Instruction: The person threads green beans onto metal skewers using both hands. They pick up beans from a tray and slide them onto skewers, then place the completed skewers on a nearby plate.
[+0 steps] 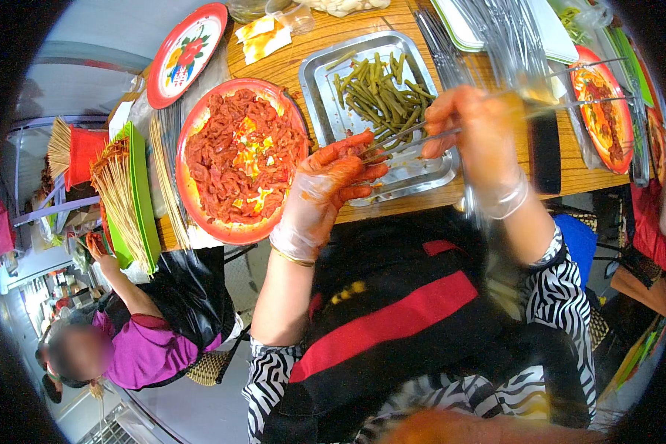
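Note:
My left hand (333, 194), in a clear plastic glove stained orange-red, is at the near left edge of a metal tray (324, 119) of cut green beans (386, 94). Its fingers are curled around the tips of thin metal skewers (410, 135), with what looks like a small piece of meat there. My right hand (477, 133), gloved too and blurred, grips the skewers farther along, over the tray's right side. Their other ends reach out to the right. Left of my left hand, a red-rimmed plate (186, 197) holds sliced red marinated meat (216, 130).
A floral enamel plate (186, 64) stands at the upper left. A green container (144, 205) holds filled wooden skewers. Bundles of metal skewers (491, 33) and another plate of meat (602, 111) are at the right. A co-worker (155, 349) in purple is at the left.

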`<state>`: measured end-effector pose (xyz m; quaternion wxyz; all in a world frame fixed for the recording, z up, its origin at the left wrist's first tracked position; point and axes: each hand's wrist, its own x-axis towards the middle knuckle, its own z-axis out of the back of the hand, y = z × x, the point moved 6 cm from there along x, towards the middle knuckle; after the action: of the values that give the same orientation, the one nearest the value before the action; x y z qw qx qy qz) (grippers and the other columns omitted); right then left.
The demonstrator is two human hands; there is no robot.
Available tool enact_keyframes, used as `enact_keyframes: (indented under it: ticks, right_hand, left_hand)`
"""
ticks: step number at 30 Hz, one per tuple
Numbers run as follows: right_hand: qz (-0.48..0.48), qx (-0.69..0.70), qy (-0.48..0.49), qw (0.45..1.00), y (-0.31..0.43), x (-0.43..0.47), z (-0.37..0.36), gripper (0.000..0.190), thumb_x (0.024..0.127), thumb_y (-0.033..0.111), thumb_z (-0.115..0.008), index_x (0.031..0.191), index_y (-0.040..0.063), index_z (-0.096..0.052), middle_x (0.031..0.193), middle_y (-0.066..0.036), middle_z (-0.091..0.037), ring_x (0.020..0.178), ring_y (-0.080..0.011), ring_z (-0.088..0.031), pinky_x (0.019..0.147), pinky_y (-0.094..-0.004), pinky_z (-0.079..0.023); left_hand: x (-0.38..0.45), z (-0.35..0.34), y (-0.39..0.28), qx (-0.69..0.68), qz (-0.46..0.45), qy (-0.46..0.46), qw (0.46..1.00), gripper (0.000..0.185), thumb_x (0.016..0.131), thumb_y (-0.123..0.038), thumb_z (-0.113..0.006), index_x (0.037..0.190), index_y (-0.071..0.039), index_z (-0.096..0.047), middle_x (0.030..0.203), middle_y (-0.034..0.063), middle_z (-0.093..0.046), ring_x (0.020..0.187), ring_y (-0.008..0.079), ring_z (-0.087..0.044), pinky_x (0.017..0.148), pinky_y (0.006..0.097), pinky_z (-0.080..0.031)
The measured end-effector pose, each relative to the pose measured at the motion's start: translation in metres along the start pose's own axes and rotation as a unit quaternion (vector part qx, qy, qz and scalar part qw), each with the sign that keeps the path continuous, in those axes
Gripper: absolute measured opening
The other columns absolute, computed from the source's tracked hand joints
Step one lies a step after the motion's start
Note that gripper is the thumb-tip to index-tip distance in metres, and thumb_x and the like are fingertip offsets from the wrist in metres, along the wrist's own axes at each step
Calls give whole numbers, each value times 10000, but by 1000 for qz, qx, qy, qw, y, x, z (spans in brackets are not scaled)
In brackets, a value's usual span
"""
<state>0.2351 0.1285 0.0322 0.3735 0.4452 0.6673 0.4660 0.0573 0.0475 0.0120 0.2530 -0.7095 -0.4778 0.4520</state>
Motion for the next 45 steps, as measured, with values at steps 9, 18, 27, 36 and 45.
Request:
enact_keyframes:
  ticks: [9,18,27,36,45]
  right_hand:
    - [26,-1,-16,1000,10,-15,2,433,941,355,-423,901,-44,-588,808,-149,-633,632,-220,-639,541,-300,-529]
    - [319,-338,197,863,23,-68,-36,234,912,252,-489,1005,70,-603,1016,-121,-628,779,-254,-644,594,-301,-519]
    - [363,-415,188,813,22,-71,-46,206,872,218,-545,1039,103,-584,1027,-98,-626,711,-247,-641,504,-309,-500]
    - [381,-401,157,818,12,-73,-53,213,845,173,-577,1030,69,-574,1024,-115,-623,711,-254,-642,522,-315,-513]
    - [394,-406,127,815,-8,-70,-56,257,792,159,-629,1035,98,-574,1025,-86,-622,713,-237,-648,519,-315,-516]
  left_hand:
    - [4,11,2,-61,-12,-56,996,405,883,-205,-558,1220,9,-492,1047,129,-623,949,211,-625,673,238,-512]
    - [9,26,-13,-109,-100,-129,981,395,888,-220,-538,1233,-34,-480,1090,99,-598,991,201,-592,726,243,-474]
    - [11,25,-13,-131,-114,-98,980,395,887,-203,-532,1247,-49,-475,1101,127,-597,1003,201,-596,676,210,-474]
    - [8,23,-15,-113,-151,-154,970,374,881,-164,-540,1214,-2,-488,1030,117,-614,921,217,-628,656,238,-487]
    - [4,22,-14,-73,-213,-208,952,322,878,-117,-539,1167,24,-527,980,134,-631,892,247,-627,776,338,-503]
